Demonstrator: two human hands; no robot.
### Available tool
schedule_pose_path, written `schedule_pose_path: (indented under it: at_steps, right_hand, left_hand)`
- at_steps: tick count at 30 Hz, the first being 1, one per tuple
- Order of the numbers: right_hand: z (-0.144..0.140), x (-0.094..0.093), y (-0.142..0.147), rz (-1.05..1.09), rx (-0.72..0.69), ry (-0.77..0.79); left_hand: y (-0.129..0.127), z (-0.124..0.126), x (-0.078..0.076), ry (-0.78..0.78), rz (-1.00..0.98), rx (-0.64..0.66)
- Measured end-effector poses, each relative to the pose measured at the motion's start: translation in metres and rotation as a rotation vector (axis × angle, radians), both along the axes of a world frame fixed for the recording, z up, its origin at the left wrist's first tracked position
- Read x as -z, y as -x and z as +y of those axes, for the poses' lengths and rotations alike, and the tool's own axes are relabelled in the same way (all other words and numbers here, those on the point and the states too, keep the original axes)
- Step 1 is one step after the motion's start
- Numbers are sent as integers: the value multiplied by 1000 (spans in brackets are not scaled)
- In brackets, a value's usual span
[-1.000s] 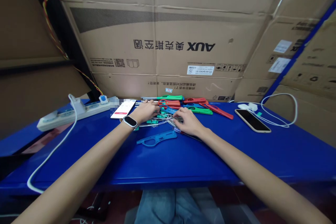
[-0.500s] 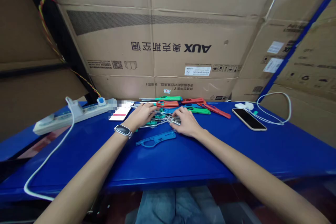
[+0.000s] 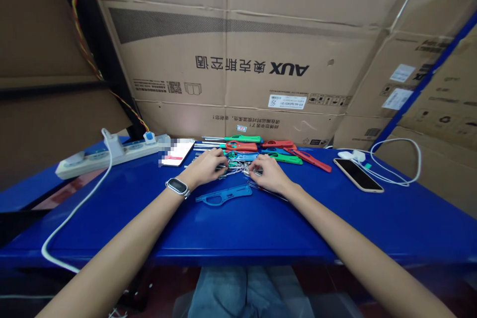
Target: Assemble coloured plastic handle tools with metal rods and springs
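Note:
My left hand [image 3: 208,165], with a watch [image 3: 177,186] on its wrist, has its fingers curled down at the left side of a pile of small metal and wire parts [image 3: 238,166]. What it pinches there is hidden. Across the pile, my right hand [image 3: 271,174] closes its fingers on silvery metal lighter parts [image 3: 257,172]. Thin rods [image 3: 270,192] stick out below that palm. In front of both hands lies a blue lighter handle shell [image 3: 225,196]. Behind the pile are a light-blue lighter handle [image 3: 242,156], an orange lighter [image 3: 242,146] and a green lighter [image 3: 244,138].
Red [image 3: 311,159] and green [image 3: 286,158] lighter handles lie right of the pile. A phone [image 3: 357,175] and white cable [image 3: 418,159] are farther right. At left are a lit phone [image 3: 181,153] and a power strip [image 3: 124,155]. Cardboard [image 3: 231,104] walls the blue table's [image 3: 238,233] back.
The view has shifted slightly. My left hand has drawn back and curled its fingers more. Thin rods now show under my right hand. The blue handle shell has stayed in place.

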State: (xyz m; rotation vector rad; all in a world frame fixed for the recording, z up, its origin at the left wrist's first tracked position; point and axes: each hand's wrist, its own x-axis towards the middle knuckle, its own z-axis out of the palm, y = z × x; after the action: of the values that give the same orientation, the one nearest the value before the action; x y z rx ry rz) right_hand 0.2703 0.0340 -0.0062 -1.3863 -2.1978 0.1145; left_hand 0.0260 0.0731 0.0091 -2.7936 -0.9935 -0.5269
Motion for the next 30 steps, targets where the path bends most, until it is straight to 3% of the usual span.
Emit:
schedule_pose_path:
  at_steps: [10, 16, 22, 30]
  right_hand:
    - [4, -2, 4, -40, 111, 17]
    - [5, -1, 2, -75, 175, 38]
    - [7, 5, -3, -29, 119, 47]
    - [5, 0, -9, 165, -10, -89]
  left_hand:
    - [-2, 19, 0, 175, 85, -96]
    - [1, 28, -3, 194, 119, -126]
    - [-2, 10, -12, 153, 32, -94]
    - [-2, -10, -18, 91, -124, -55]
